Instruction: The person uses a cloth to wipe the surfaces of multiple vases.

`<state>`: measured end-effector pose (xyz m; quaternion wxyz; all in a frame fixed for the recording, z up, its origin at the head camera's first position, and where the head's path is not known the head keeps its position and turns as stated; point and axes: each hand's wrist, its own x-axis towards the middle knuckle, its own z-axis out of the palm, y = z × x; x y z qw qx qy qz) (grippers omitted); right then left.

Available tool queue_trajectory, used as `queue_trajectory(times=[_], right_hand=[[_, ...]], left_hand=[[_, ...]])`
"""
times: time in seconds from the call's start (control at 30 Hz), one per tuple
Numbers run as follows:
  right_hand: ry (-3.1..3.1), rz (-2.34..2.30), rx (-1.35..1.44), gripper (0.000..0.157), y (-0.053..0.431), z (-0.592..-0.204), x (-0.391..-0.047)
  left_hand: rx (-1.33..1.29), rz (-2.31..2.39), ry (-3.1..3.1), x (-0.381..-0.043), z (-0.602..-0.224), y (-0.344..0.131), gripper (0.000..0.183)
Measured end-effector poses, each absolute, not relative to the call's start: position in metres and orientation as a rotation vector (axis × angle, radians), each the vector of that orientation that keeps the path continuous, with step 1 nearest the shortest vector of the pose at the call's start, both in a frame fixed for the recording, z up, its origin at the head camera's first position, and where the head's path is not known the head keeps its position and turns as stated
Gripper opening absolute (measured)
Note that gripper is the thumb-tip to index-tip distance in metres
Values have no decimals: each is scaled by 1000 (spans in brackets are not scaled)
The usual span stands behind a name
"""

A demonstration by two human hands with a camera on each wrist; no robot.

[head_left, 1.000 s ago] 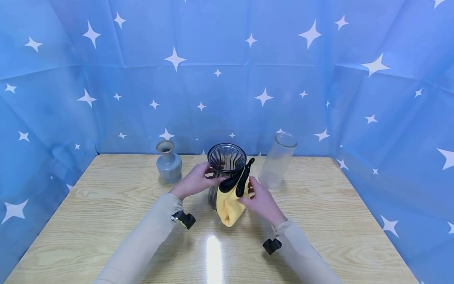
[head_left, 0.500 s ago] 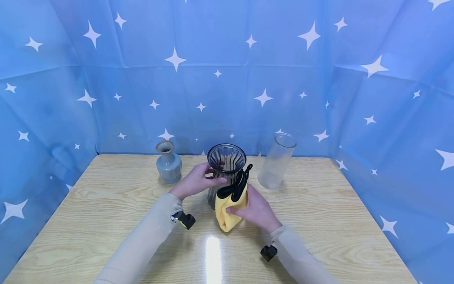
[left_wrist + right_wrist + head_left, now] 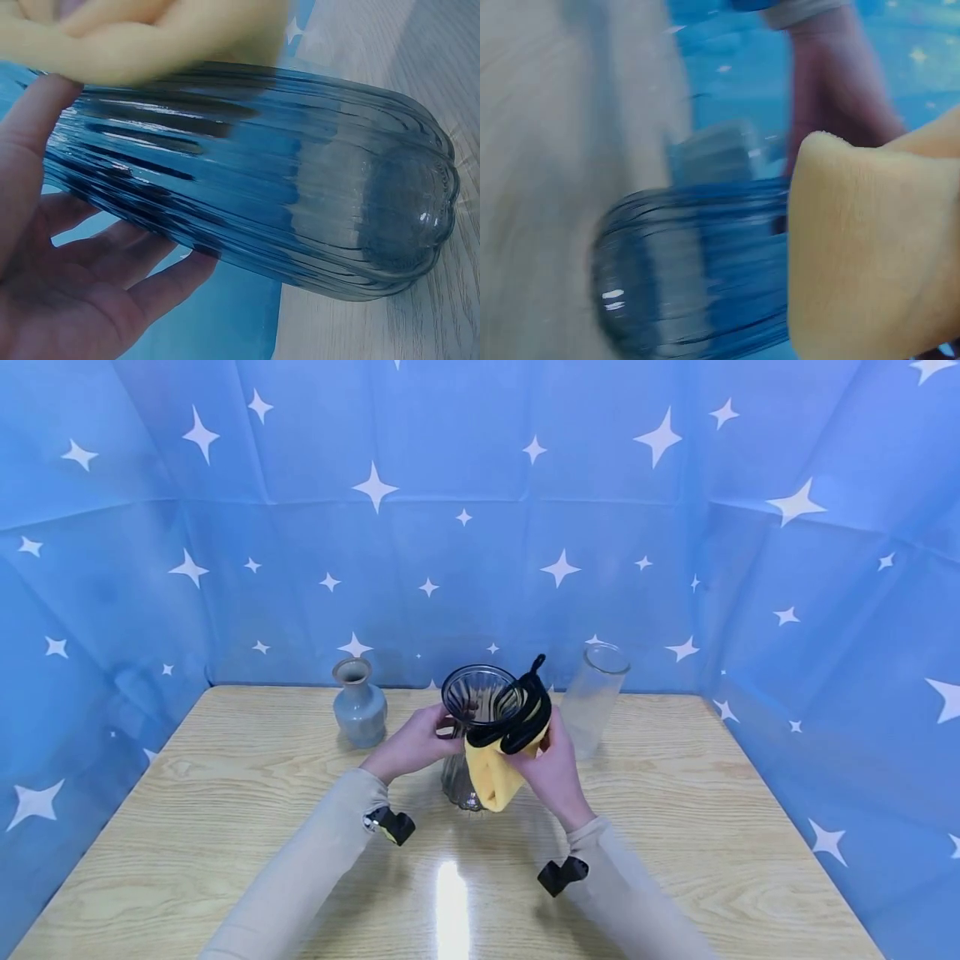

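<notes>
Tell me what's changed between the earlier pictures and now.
In the head view, the right hand and the yellow cloth with black edging have moved up and slightly rightward, uncovering more base of the dark, ribbed glass vase. Nothing was newly gripped or released. The left hand still holds that vase; the blue-grey, narrow-necked vase and clear glass cylinder stayed put.

Room bright; white glare strip on tabletop (image 3: 712, 827), soft shadows near sleeves (image 3: 303, 864). R wrist view: bkgd blurred; L: cloth (image 3: 165, 41) blurred.
</notes>
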<state>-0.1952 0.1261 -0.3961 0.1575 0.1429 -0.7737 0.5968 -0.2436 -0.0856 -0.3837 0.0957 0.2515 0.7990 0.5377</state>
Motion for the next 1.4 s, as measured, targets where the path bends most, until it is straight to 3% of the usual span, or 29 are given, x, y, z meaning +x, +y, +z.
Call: queue_trajectory(times=[0.33, 0.53, 0.77, 1.27, 1.4], right_hand=[[-1962, 1911, 407, 58, 131, -391, -189], [-2187, 1779, 461, 66, 137, -407, -195], [-2482, 1668, 449, 58, 143, -393, -189], [-2630, 1724, 429, 81, 163, -453, -198], [-2565, 1724, 465, 88, 161, -451, -195]], left_hand=[[822, 1566, 2368, -244, -386, -83, 33], [791, 1565, 2361, -243, -386, -82, 39], [816, 1542, 2362, -235, -374, -82, 41], [774, 1559, 2346, -240, -383, -83, 49], [796, 1655, 2277, -239, -384, -84, 69]])
